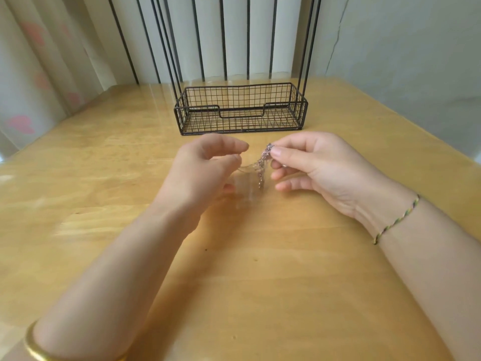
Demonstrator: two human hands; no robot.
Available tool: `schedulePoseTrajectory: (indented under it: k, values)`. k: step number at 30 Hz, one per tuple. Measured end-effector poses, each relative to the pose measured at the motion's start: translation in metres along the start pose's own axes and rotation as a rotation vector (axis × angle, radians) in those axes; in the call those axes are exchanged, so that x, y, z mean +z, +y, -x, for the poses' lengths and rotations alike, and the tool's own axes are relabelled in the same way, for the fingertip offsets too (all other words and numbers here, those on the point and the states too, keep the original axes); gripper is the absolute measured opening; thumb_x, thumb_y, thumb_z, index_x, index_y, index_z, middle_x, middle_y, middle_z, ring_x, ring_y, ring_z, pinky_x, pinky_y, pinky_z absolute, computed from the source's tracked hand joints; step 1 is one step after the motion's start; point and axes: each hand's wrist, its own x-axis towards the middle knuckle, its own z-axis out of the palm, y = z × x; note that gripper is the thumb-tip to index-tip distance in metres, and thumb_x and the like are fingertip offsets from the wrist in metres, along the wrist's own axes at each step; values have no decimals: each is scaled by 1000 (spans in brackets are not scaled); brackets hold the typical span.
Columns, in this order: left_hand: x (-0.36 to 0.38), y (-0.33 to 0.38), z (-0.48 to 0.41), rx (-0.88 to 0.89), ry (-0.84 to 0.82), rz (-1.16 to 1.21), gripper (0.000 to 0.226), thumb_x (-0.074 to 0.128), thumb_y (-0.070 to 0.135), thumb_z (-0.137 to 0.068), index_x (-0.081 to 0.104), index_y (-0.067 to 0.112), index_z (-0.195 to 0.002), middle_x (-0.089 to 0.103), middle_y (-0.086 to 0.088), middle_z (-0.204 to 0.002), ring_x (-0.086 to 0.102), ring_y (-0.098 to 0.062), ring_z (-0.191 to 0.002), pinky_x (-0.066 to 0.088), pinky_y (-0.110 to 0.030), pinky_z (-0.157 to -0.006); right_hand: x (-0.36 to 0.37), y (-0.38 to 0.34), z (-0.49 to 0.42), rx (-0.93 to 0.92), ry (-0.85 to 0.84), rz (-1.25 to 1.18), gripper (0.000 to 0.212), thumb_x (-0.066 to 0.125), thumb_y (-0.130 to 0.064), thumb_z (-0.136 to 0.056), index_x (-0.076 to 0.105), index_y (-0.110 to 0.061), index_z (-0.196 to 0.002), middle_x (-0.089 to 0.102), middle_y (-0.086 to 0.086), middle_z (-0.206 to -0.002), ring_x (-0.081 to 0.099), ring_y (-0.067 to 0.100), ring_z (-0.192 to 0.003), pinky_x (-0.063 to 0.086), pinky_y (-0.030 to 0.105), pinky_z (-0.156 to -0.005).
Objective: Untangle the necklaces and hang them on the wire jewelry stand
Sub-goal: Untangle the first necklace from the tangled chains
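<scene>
We log the right grip (312,165) pinching the tangled necklaces (263,162), which hang just below its thumb. The left grip (205,165) pinches a blurred strand alongside. The wire stand (242,108) sits beyond both grips.

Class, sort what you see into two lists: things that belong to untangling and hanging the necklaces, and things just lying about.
Belongs to the job:
- tangled necklaces, pinched by the left hand and right hand
- wire stand

Just there:
- gold bangle
- thread bracelet
- curtain
</scene>
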Motion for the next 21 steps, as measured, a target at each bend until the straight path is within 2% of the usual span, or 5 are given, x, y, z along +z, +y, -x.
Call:
schedulePoseTrajectory:
  k: [3, 7, 11, 16, 21]
  values:
    - [5, 3, 4, 92, -28, -79, 14, 63, 12, -89, 70, 24, -89, 66, -3, -87, 52, -4, -61, 44, -10, -49, -1, -1, 0, -49, 16, -50, 11, 57, -6, -91, 66, -2, -95, 59, 6, -74, 60, 12, -61, 56, 25, -60]
    - [10, 7, 9, 145, -60, -53, 3, 67, 11, -86, 68, 12, -84, 63, 3, -67, 49, 0, -46, 39, -10, -43, 3, -4, 1, -114, 10, -83, 9, 59, -3, -88, 67, -3, -93, 61, 4, -69, 59, 12, -59, 54, 23, -57]
    - [11, 6, 9, 192, -25, -43, 15, 70, 16, -84, 61, 12, -73, 55, 11, -54, 45, 2, -44, 35, -10, -43, 7, -6, 3, -145, 24, -48, 9, 65, -5, -84, 69, -8, -91, 64, 0, -69, 58, 10, -57, 52, 23, -56]
    - [7, 7, 5, 220, 42, -33, 14, 67, 13, -86, 59, 5, -77, 56, -6, -73, 45, -3, -56, 38, -13, -47, 4, -7, 4, -162, 59, 76, 8, 65, -1, -83, 68, -8, -86, 62, 5, -72, 58, 8, -56, 54, 22, -56]
    - [6, 10, 6, 139, 14, 106, 16, 57, 12, -91, 56, 19, -76, 64, 7, -72, 55, -4, -67, 41, -15, -63, 8, -9, 6, -162, 23, 103, 13, 64, 0, -84, 65, -12, -81, 60, 4, -67, 57, 9, -54, 53, 23, -55]
